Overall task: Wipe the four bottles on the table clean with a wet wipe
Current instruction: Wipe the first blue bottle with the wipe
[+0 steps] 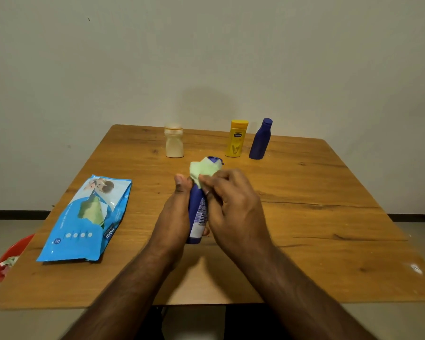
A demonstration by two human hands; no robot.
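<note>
Right, left to right. Red bin (12, 256) sits off the table's (317, 192) left edge, scraps inside. Wipe pack (86, 219) lies flat on the left side, flap open, a greenish wipe poking out.

Your left hand (174, 214) is curled round the lower body of the blue bottle (196, 217), thumb up along its left side. Closed grip, carrying the bottle, which is tilted away from you over the table's middle; I can't tell if its base touches the wood. Your right hand (233, 200) is mostly closed too, fingertips pinching the wet wipe (204, 173) against the bottle's shoulder and cap end.

Handling, my read: a light, rigid plastic bottle with a smooth skin, likely slick once wet. Keep the left hand on the labelled midsection, where you have it. The wipe is limp and bunches up, so press it flat with the fingers or it just slides.

Behind, near the far edge: cream bottle (174, 141) stands upright left of centre, then the yellow bottle (237, 138) and dark blue bottle (260, 139) just beside each other, right of centre. All three are upright and well apart from your hands. Can't judge from here which are already clean.
</note>
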